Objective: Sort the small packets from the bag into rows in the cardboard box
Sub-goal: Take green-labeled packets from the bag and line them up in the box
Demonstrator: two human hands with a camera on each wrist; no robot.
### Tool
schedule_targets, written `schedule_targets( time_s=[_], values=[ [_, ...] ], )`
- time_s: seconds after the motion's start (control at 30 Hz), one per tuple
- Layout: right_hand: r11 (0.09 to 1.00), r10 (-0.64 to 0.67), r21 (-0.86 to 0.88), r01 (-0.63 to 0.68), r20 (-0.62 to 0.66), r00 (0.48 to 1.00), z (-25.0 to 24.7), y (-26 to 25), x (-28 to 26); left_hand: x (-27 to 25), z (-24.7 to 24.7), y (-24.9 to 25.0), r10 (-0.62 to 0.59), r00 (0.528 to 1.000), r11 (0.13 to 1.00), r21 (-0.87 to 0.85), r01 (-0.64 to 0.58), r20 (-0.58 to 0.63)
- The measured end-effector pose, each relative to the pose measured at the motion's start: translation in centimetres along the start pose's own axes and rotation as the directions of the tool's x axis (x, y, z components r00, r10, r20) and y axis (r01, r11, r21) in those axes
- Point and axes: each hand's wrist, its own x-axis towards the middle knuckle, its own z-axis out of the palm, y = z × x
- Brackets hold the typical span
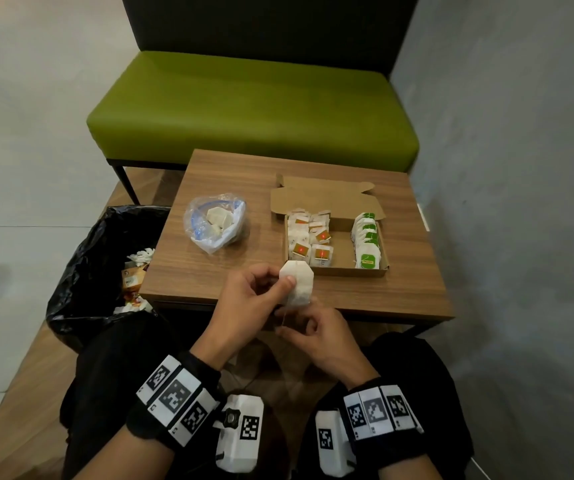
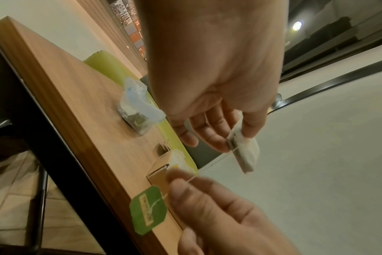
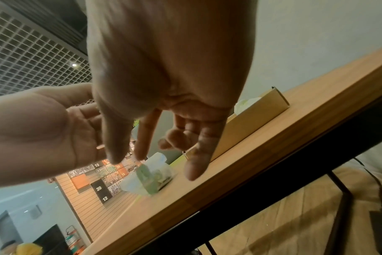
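My left hand (image 1: 287,282) pinches a white tea packet (image 1: 297,284) upright just in front of the cardboard box (image 1: 335,270). Below it my right hand (image 1: 292,325) pinches the packet's thin string. In the left wrist view the packet (image 2: 244,153) hangs from my left hand (image 2: 236,138), and a green tag (image 2: 147,210) dangles off the string at my right hand (image 2: 177,181). The box holds red-tagged packets (image 1: 309,242) in rows on its left and a green-tagged row (image 1: 366,240) on its right. A clear plastic bag (image 1: 214,221) with more packets lies to the box's left.
The wooden table (image 1: 209,275) stands before a green bench (image 1: 251,109). A bin with a black liner (image 1: 98,271), holding wrappers, sits at the table's left. A grey wall runs along the right side. My knees are under the table's near edge.
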Motion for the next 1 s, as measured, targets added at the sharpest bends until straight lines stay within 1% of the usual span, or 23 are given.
schedule_targets(
  time_s=[0.03, 0.07, 0.13, 0.2, 0.3, 0.47, 0.57, 0.63, 0.7, 0.8, 0.93, 1.0],
  values=[
    [0.998, -0.006, -0.063, 0.006, 0.014, 1.0, 0.0, 0.1, -0.1, 0.0, 0.0, 0.0, 0.004, 1.0, 1.0, -0.006, -0.004, -0.025],
    [0.996, 0.001, -0.087, 0.001, 0.024, 1.0, 0.1, 0.2, -0.2, 0.0, 0.0, 0.0, 0.006, 0.999, 1.0, -0.016, -0.007, -0.05],
    [0.999, 0.036, -0.036, -0.035, 0.022, 0.999, 0.1, 0.3, -0.5, -0.1, -0.1, 0.0, 0.003, 0.996, 0.999, -0.032, -0.005, -0.085],
    [0.997, 0.065, 0.028, -0.065, -0.001, 0.998, 0.1, 0.2, -0.8, -0.2, -0.1, -0.1, -0.016, 0.995, 0.999, -0.05, 0.011, -0.094],
    [0.995, 0.059, 0.077, -0.057, -0.032, 0.998, 0.3, -0.3, -0.8, -0.5, 0.2, -0.1, -0.033, 0.996, 0.997, -0.067, 0.028, -0.078],
    [0.995, 0.047, -0.089, -0.048, -0.015, 0.999, 0.8, -1.0, -0.2, -0.8, 0.6, 0.1, -0.042, 0.996, 0.995, -0.094, 0.035, -0.076],
    [0.99, 0.038, -0.135, -0.038, -0.008, 0.999, 1.0, -1.1, -0.3, -0.7, 0.2, 0.3, -0.007, 0.994, 0.996, -0.088, -0.002, -0.111],
    [0.996, 0.054, -0.07, -0.055, -0.014, 0.998, 1.1, -1.1, -0.5, -0.5, -0.3, 0.4, -0.01, 0.99, 0.996, -0.09, -0.003, -0.138],
    [0.991, 0.11, 0.082, -0.109, -0.013, 0.994, 0.9, -1.3, -0.6, -0.4, -0.5, 0.2, -0.04, 0.989, 0.994, -0.104, 0.025, -0.144],
    [0.942, 0.195, 0.279, -0.185, -0.009, 0.981, 0.3, -1.6, -0.5, -0.5, -0.4, -0.2, -0.093, 0.989, 0.989, -0.123, 0.079, -0.114],
    [0.904, 0.208, 0.376, -0.203, 0.027, 0.978, -0.6, -1.5, -0.3, -0.9, 0.0, -0.5, -0.157, 0.985, 0.975, -0.171, 0.143, -0.071],
    [0.889, 0.205, 0.424, -0.175, -0.026, 0.978, -1.0, -1.5, -0.1, -1.2, 0.3, -0.8, -0.189, 0.981, 0.971, -0.158, 0.179, -0.052]
  ],
)
